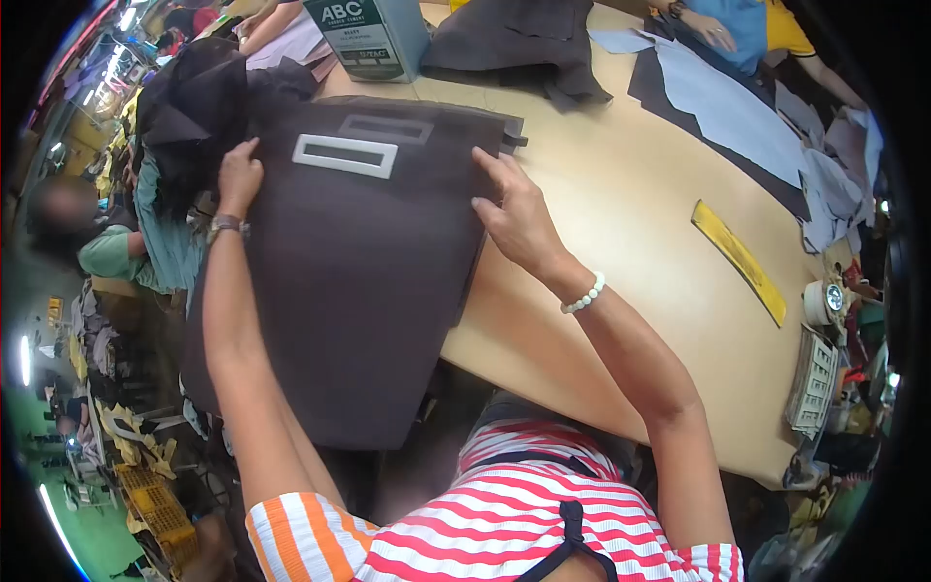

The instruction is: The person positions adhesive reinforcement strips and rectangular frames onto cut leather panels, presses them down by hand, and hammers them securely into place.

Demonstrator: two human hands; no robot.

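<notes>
A large dark brown fabric piece [339,281] covers the left part of the table and hangs over its front edge. On its upper part lies a white rectangular frame [345,156], with a grey rectangular outline [386,128] just behind it. My left hand [240,177], with a watch on its wrist, is closed at the fabric's left edge. At the right edge, my right hand [521,213] has thumb and index finger apart, their tips close to or touching the fabric. A beaded bracelet [585,293] circles the right wrist.
A rubber cement tin [367,39] stands at the back beside another dark fabric piece [519,48]. A yellow strip [739,262] lies on the wooden table [621,242]. Light blue and dark pieces [727,121] are at the far right, near another person's hand [711,32].
</notes>
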